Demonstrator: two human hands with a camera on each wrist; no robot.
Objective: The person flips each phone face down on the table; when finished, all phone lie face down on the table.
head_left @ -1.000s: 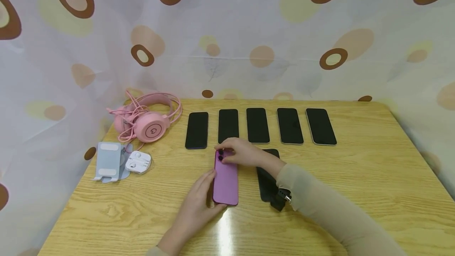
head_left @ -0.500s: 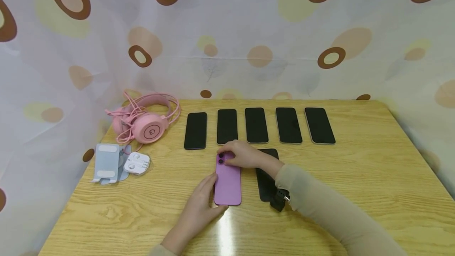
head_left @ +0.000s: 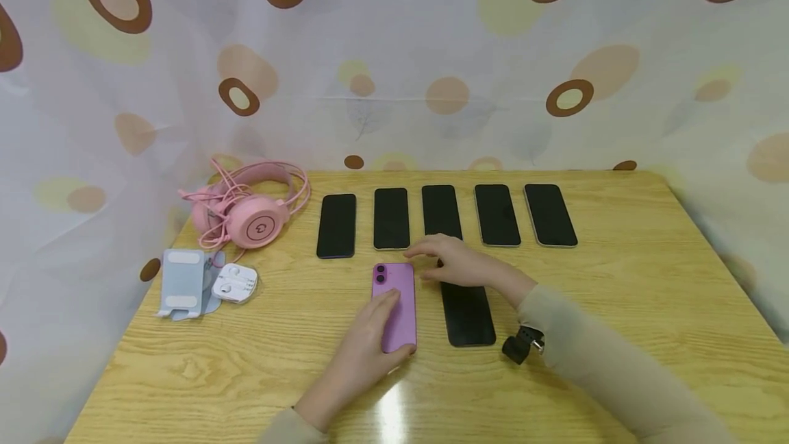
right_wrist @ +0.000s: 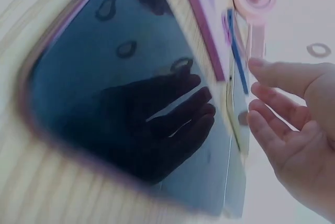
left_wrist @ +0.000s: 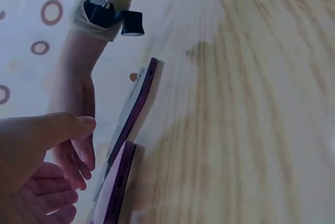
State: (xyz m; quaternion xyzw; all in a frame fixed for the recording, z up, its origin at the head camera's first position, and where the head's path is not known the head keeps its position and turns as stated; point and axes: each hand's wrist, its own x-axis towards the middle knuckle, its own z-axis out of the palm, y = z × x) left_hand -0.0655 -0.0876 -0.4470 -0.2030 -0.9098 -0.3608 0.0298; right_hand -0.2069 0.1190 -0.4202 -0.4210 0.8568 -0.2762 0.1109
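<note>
A pink-purple smartphone (head_left: 402,310) lies back side up on the table, two camera lenses at its far left corner. Over its left and near part hovers my left hand (head_left: 364,344), fingers extended; the left wrist view has the hand (left_wrist: 39,166) above the phone (left_wrist: 116,187), holding nothing. To the right lies a black smartphone (head_left: 468,317), screen up. My right hand (head_left: 462,262) is above that phone's far end, fingers loosely bent and holding nothing. In the right wrist view the glossy screen (right_wrist: 120,77) reflects the right hand (right_wrist: 298,114).
Behind, several black-screened phones (head_left: 391,219) lie in a row. At the left are pink headphones (head_left: 259,221), a light blue phone stand (head_left: 183,281) and boxed white earphones (head_left: 235,283). A patterned cloth (head_left: 394,53) hangs behind the wooden table (head_left: 641,307).
My right hand has let go of the pink phone's camera end and moved right, over the black phone. My left hand has shifted from the phone's left edge to above it.
</note>
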